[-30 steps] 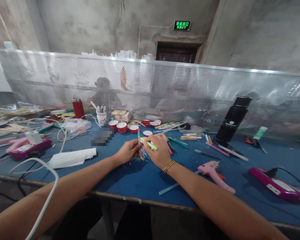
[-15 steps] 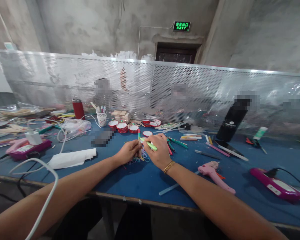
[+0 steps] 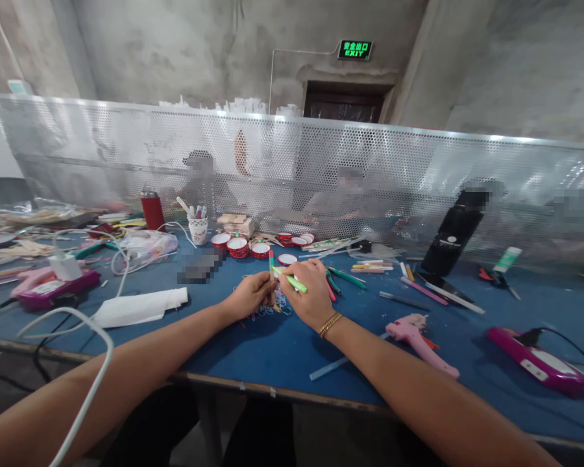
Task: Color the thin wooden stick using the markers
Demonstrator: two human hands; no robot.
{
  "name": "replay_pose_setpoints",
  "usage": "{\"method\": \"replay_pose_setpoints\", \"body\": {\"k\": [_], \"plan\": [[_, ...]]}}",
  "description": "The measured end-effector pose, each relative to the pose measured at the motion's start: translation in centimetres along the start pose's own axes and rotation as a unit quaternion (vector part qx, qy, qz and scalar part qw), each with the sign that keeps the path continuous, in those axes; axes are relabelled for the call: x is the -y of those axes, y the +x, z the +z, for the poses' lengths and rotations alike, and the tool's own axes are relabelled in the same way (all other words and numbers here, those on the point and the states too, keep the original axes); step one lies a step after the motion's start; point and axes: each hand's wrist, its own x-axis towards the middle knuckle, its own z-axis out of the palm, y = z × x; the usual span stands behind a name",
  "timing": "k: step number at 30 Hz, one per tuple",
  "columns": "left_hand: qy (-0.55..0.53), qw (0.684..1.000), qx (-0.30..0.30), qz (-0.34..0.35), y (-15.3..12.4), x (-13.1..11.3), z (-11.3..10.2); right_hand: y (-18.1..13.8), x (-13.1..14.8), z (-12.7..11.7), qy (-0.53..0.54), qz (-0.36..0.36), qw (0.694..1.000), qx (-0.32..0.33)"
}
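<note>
My left hand [image 3: 250, 295] and my right hand [image 3: 307, 290] meet over the middle of the blue table [image 3: 272, 350]. The left hand's fingers are pinched round an upright stick with red and green bands [image 3: 271, 259]. The right hand, with a gold bracelet at the wrist, is closed on a light green stick [image 3: 292, 280] that lies across its fingers. Under both hands lies a small heap of coloured rubber bands [image 3: 268, 309].
A pink glue gun [image 3: 418, 338] lies right of my right arm, a magenta stand with a cable [image 3: 540, 363] further right. Red-rimmed lids [image 3: 238, 245], a cup of pens [image 3: 198, 227], a black bottle [image 3: 452, 233], loose sticks, a white roll [image 3: 136, 307]. People sit behind the perforated screen [image 3: 292, 168].
</note>
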Motion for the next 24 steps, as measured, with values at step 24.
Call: {"method": "replay_pose_setpoints", "body": {"k": [24], "plan": [[0.011, 1.000, -0.006, 0.010, 0.03, 0.37, -0.12, 0.04, 0.13, -0.08, -0.001, -0.010, 1.000, 0.006]]}}
